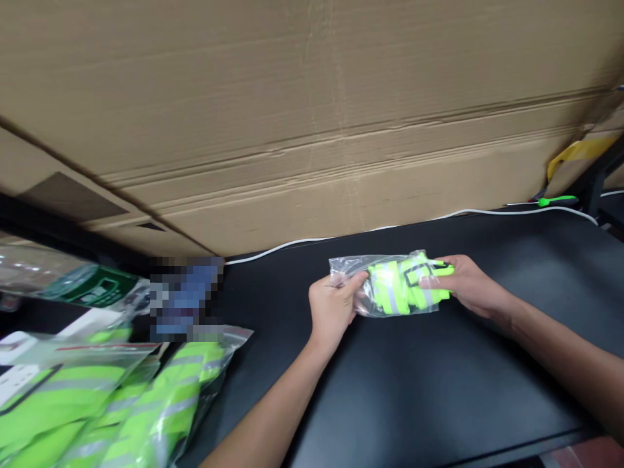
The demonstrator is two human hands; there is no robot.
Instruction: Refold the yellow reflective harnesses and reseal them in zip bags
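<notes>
Between my hands, above the black tabletop [273, 364], is a clear plastic bag [348, 263] with a folded neon-yellow reflective vest [390, 289] in it. The vest has silvery stripes and a black-edged patch. My left hand [331, 302] pinches the bag's left end, thumb on top. My right hand [465, 283] grips the vest at the bag's right end, where some of the yellow fabric seems to stick out. The fingers underneath are hidden. At lower left lies a pile of similar bagged reflective vests [160, 403], slightly blurred.
A cardboard wall [341, 182] stands behind the table, with a white cable [292, 244] along its foot. At far right are a green-handled tool [556, 201] and a yellow item [580, 156]. A bottle with a green label [92, 286] lies at left, near a pixelated blue patch.
</notes>
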